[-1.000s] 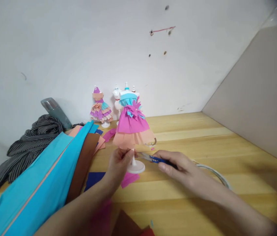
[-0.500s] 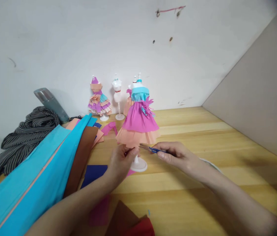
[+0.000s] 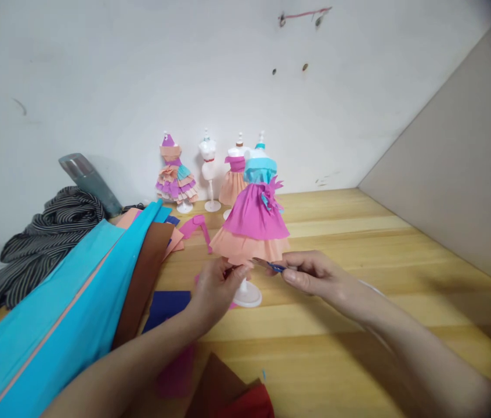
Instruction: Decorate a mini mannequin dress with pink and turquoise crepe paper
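A small white dress form (image 3: 251,154) wears a paper dress (image 3: 257,217) with a turquoise top, a magenta overskirt and a peach lower layer. The form leans to the right on its round white base (image 3: 248,294). Pinched at the peach hem is my left hand (image 3: 216,290), its thumb and fingers closed on the edge just above the base. My right hand (image 3: 315,274) grips blue-handled scissors (image 3: 274,266), whose blades point left and touch or nearly touch the hem beside my left fingertips. Whether the blades are parted is hard to see.
Behind stand a ruffled dress form (image 3: 176,174), a bare white form (image 3: 208,168) and a peach-skirted form (image 3: 233,183). Turquoise paper (image 3: 75,302), brown paper (image 3: 145,273) and a striped cloth (image 3: 54,232) lie left. Red paper (image 3: 248,403) is in front, a white wall (image 3: 119,75) at the back.
The dress form has tilted to the right, so the peach-skirted form behind shows more. Both hands have shifted slightly right with the hem and scissors.
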Available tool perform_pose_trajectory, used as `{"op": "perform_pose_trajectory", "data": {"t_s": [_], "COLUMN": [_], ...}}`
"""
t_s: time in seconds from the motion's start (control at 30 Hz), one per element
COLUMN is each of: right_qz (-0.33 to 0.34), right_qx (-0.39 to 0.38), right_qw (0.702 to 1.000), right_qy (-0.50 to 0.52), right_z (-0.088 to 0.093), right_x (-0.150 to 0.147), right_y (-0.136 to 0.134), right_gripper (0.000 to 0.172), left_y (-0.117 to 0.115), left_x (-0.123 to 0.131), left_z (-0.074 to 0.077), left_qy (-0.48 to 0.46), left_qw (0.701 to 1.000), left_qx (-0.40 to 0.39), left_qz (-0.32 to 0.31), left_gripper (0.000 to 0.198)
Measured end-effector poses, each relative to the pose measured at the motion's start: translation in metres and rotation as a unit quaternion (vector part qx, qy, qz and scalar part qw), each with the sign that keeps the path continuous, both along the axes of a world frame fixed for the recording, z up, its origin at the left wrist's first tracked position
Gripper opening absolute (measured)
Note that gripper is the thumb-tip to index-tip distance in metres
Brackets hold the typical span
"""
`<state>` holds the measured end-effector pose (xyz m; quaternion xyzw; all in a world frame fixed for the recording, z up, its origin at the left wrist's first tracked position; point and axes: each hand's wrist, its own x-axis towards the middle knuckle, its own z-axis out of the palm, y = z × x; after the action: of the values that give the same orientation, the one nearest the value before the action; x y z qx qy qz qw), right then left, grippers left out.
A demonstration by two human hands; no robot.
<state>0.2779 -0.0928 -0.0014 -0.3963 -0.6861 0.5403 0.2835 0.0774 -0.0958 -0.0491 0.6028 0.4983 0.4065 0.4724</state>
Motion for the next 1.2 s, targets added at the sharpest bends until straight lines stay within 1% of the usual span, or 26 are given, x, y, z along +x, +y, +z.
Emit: {"op": "perform_pose_trajectory", "data": {"t_s": [0.13,0.2,0.3,0.47,0.7,0.97,1.2], "right_qz": [0.008,0.005,0.017,0.041,0.037,0.046,0.037], "right_qx": [-0.007,-0.011,-0.025,-0.018,-0.023,-0.048,-0.044], "right_qw": [1.000,1.000,0.999,0.998,0.998,0.996,0.998], "right_qy": [0.007,0.013,0.028,0.046,0.050,0.065,0.038], "right_z": [0.000,0.000,0.001,0.001,-0.001,-0.012,-0.009], "right_x": [-0.001,-0.002,-0.003,-0.002,0.001,0.005,0.004], "right_y": [0.000,0.000,-0.001,-0.002,-0.002,0.000,0.000], "right_gripper": [0.048,0.047,0.045,0.042,0.044,0.044,0.047], "left_y": [0.000,0.000,0.000,-0.001,0.000,0.001,0.001], "left_x": [-0.002,-0.003,-0.004,-0.006,-0.005,-0.006,-0.008], "left_z": [-0.004,-0.005,-0.006,-0.009,-0.012,-0.011,-0.009], "left_qy": [0.030,0.042,0.049,0.064,0.088,0.122,0.137], "left_qw": [0.999,0.999,0.998,0.997,0.995,0.990,0.987], "left_qx": [0.011,0.019,0.031,0.031,0.026,0.056,0.068], "left_qz": [0.005,0.005,0.008,0.033,0.047,0.047,0.047], "left_gripper": [0.030,0.029,0.029,0.025,0.019,0.022,0.026]}}
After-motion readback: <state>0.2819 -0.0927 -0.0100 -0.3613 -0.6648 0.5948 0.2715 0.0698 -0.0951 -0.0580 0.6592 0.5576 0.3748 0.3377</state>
